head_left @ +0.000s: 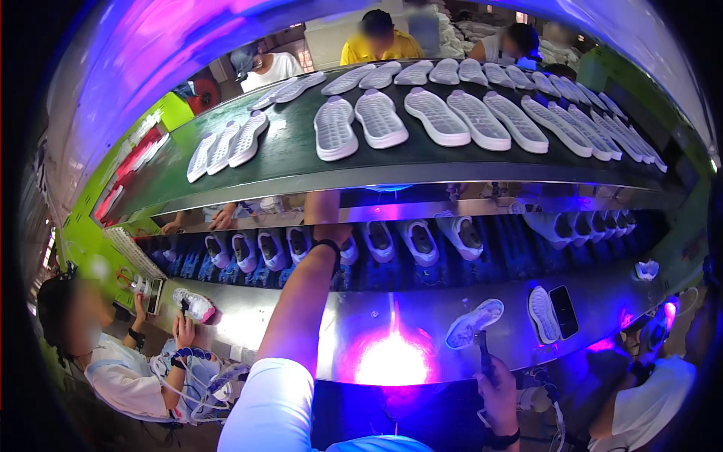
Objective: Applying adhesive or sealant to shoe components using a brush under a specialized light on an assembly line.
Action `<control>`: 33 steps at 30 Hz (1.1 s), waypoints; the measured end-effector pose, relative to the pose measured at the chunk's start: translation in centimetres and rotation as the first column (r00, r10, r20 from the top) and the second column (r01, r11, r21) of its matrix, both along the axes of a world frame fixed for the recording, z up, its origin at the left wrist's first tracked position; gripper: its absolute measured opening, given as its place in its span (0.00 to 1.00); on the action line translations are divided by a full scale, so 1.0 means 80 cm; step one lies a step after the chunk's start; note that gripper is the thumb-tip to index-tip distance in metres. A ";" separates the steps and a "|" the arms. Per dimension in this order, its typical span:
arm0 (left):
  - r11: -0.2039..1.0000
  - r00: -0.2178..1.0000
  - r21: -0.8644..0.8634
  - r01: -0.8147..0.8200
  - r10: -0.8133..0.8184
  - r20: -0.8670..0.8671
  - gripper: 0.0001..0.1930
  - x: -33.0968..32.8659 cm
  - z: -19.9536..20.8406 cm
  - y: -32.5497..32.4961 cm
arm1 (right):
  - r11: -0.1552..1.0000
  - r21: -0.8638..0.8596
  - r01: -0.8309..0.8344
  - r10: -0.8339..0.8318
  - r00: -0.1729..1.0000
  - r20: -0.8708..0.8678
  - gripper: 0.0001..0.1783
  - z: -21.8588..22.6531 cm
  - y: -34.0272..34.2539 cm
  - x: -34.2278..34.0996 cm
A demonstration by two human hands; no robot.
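Observation:
My left arm reaches forward over the steel bench to the row of white shoe uppers. My left hand [332, 232] is beside a white shoe upper [349, 250], partly under the shelf's steel edge; its fingers are hidden, so any hold cannot be made out. Low on the right, my right hand [498, 392] is closed around a dark-handled brush [486, 358] pointing away from me. The brush's tip is at the near edge of a pale shoe sole [473, 324], which lies tilted on the bench.
Several white soles [336, 128] lie on the green upper belt [286, 162]. A lower dark conveyor [407, 277] carries shoe uppers. Right of my brush are another sole [543, 315] and a black phone-like slab [563, 311]. Co-workers sit at left [124, 377] and right [655, 399]. Bright light glares on the bench.

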State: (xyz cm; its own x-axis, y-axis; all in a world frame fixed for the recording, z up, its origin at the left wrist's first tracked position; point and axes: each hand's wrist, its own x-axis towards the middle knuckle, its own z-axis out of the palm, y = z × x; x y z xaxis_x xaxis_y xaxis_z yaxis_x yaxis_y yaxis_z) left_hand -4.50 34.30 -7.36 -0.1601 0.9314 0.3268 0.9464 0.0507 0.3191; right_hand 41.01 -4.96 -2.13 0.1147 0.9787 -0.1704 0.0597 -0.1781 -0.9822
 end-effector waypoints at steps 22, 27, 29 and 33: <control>0.932 0.987 -0.325 0.159 -0.140 0.084 0.27 0.122 0.043 0.005 | 0.997 -0.054 0.046 -0.048 0.998 -0.041 0.20 -0.039 0.021 0.075; 0.862 0.923 -0.332 0.385 -0.363 0.128 0.36 0.140 0.106 -0.205 | 0.997 -0.061 0.051 -0.059 0.989 -0.135 0.20 -0.063 0.006 0.037; 0.706 0.799 -0.423 0.568 -0.596 0.079 0.35 0.152 0.123 -0.295 | 0.998 -0.043 0.034 -0.039 0.992 -0.123 0.23 -0.060 -0.008 0.015; 0.504 0.539 -0.508 0.698 -0.837 -0.090 0.32 0.153 0.083 -0.408 | 1.000 0.003 0.027 -0.026 0.999 -0.032 0.25 -0.029 -0.033 -0.031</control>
State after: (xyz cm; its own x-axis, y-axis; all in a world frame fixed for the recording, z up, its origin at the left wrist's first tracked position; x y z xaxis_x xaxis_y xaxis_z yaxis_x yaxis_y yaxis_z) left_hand 7.72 1.67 -0.75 0.7179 0.6728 -0.1788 0.6959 -0.6994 0.1630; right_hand 38.49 -7.60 -4.41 0.1352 0.9760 -0.1707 0.0233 -0.1753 -0.9842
